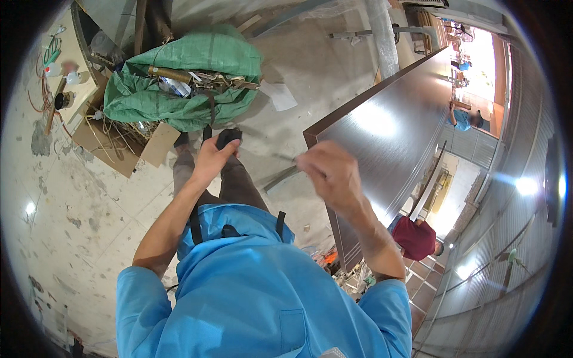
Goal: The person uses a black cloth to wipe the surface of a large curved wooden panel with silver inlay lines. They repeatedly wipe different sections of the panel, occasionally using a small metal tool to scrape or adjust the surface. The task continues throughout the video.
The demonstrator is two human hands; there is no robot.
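Observation:
My left hand point(213, 160) is curled in front of my legs, with its fingers bent. Just at its fingertips is a black shape point(227, 138), partly covered by the fingers; it may be my shoe or something held. A dark strap-like strip point(207, 132) runs up beside the same hand. My right hand point(328, 170) is raised and slightly smeared by motion, its fingers closed together; what is in them, if anything, is hidden. It overlaps the near edge of a large, glossy dark brown panel point(394, 134), but I cannot tell whether it touches.
A green woven sack point(185, 51) full of scrap stands ahead, beside an open cardboard box point(107, 149) of sticks. A white paper point(279, 96) lies on the floor. A person in a dark red shirt point(413, 237) is at the right; another in blue point(461, 120) is farther off.

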